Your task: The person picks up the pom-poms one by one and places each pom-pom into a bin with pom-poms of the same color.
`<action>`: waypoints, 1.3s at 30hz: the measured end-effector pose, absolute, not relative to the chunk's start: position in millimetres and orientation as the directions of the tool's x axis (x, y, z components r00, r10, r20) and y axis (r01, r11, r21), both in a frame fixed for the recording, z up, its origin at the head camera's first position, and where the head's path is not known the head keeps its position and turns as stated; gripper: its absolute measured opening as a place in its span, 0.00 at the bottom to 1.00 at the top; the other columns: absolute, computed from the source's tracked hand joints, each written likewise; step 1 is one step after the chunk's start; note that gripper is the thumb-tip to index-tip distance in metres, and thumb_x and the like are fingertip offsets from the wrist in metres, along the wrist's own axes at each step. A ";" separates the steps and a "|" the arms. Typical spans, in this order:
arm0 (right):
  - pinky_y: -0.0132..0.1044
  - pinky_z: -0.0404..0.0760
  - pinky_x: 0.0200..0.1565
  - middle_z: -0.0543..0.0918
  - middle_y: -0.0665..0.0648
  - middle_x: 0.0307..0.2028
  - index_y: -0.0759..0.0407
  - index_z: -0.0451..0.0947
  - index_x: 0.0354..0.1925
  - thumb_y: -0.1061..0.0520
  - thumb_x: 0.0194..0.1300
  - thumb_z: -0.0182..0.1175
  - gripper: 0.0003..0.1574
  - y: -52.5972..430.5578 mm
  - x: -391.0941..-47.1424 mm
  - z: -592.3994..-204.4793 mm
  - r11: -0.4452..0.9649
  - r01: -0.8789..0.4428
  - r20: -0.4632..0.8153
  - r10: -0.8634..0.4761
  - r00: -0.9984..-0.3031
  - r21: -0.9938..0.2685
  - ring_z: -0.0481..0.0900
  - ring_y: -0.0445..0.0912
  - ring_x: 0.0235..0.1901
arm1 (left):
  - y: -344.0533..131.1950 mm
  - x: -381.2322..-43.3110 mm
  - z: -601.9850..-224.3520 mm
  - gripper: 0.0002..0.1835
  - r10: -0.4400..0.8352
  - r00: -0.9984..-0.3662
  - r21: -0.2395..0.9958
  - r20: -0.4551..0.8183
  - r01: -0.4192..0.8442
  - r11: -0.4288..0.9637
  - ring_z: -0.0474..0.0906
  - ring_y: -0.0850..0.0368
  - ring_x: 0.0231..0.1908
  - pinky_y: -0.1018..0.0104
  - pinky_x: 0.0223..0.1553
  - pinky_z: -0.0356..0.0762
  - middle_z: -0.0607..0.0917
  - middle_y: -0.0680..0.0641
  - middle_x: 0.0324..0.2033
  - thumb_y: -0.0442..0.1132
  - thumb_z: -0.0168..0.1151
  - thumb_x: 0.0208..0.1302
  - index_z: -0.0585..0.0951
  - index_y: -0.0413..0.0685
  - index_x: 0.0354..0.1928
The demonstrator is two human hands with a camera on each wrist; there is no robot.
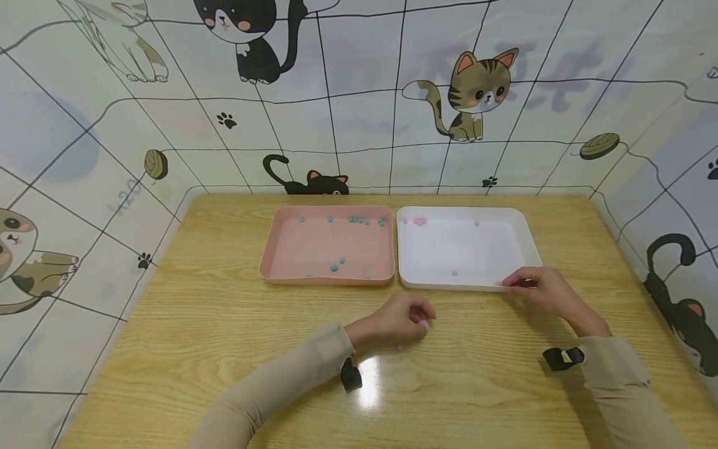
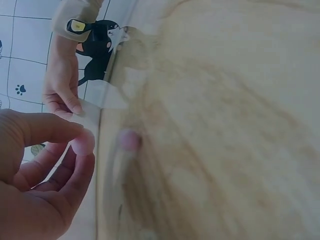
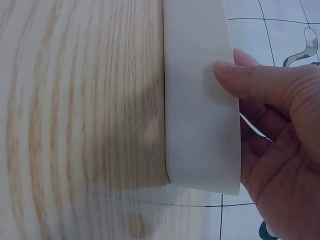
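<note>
My left hand [image 1: 395,321] is over the table just in front of the trays. In the left wrist view its thumb and a finger pinch a small pink ball [image 2: 83,143]. A second pink ball [image 2: 131,140] lies on the wood beside that hand. My right hand [image 1: 546,292] grips the near wall of the white tray [image 1: 493,249], close to its right corner. The right wrist view shows the thumb pressed on the tray's outer wall [image 3: 200,130], the other fingers behind the rim. A few pink balls [image 1: 419,221] sit inside the white tray, mostly along its back.
A pink tray [image 1: 291,249] stands just left of the white one, with several small teal balls [image 1: 334,267] scattered in it. Both are on the wooden table [image 1: 224,349]. Cat-printed walls [image 1: 359,125] rise behind the table and at its sides.
</note>
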State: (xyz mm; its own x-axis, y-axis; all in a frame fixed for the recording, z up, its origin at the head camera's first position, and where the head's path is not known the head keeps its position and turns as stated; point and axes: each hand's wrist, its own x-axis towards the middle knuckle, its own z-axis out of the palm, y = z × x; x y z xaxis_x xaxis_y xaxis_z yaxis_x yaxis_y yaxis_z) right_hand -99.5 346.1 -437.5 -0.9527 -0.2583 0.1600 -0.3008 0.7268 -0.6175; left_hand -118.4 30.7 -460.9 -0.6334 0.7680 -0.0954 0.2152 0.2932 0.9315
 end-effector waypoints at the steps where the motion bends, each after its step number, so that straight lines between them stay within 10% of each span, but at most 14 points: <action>1: 0.22 0.76 0.30 0.84 0.56 0.28 0.62 0.84 0.29 0.74 0.49 0.66 0.10 346.2 -99.5 -437.5 0.727 -0.303 0.161 -0.260 -0.952 -0.617 0.75 0.29 0.28 | 30.9 -118.9 -459.7 0.09 0.765 -0.636 0.935 -0.095 0.208 0.289 0.79 0.63 0.36 0.77 0.40 0.76 0.82 0.43 0.36 0.21 0.58 0.56 0.80 0.35 0.38; 14: 0.24 0.77 0.31 0.84 0.54 0.28 0.61 0.84 0.29 0.73 0.51 0.66 0.10 346.9 -99.6 -436.3 0.739 -0.280 0.132 -0.254 -0.958 -0.613 0.74 0.29 0.29 | 39.1 -139.5 -438.6 0.09 0.745 -0.667 0.973 0.015 0.182 0.144 0.79 0.59 0.37 0.74 0.42 0.77 0.80 0.31 0.40 0.21 0.60 0.56 0.77 0.25 0.40; 39: 0.26 0.78 0.31 0.84 0.54 0.28 0.61 0.84 0.30 0.74 0.49 0.66 0.11 346.6 -99.8 -435.9 0.740 -0.291 0.133 -0.267 -0.955 -0.606 0.74 0.28 0.30 | 75.0 -204.0 -429.5 0.07 0.429 -0.904 0.994 0.001 0.046 0.094 0.77 0.64 0.36 0.76 0.36 0.75 0.84 0.46 0.37 0.30 0.64 0.58 0.82 0.37 0.39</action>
